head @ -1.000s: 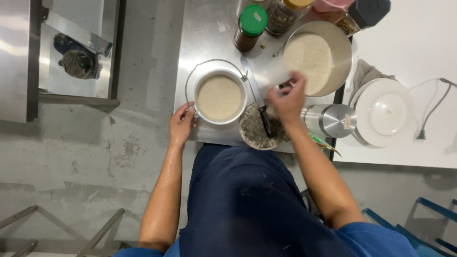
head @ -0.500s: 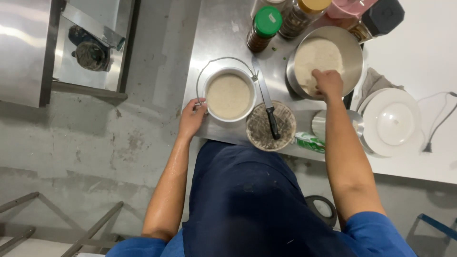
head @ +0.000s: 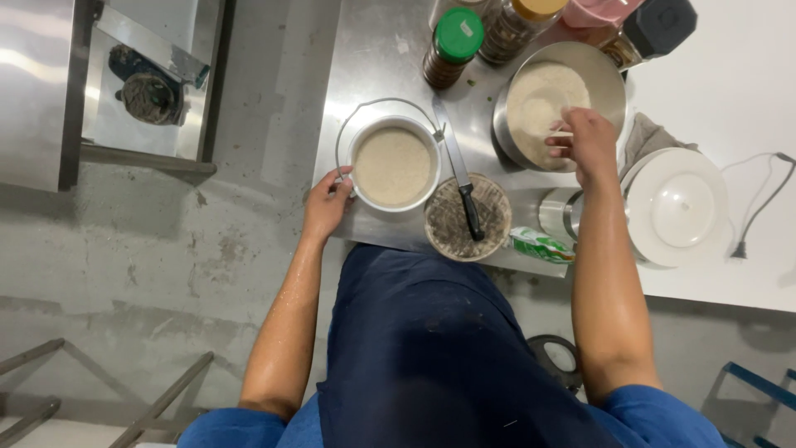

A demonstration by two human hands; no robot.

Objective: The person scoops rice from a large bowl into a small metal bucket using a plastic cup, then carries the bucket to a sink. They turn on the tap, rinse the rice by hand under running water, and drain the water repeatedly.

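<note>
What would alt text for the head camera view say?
Seen from above, a person's right hand reaches into a metal bowl of pale grain while the left hand steadies a white pot. A knife lies across a round dish.

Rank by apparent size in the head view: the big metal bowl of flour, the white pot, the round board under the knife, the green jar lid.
1. Big metal bowl.
2. White pot and round board: look alike, not ranked.
3. Green jar lid, clearly smallest.

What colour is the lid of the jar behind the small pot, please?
Green: the jar's lid shows clearly in the head view, behind the small pot.
</note>
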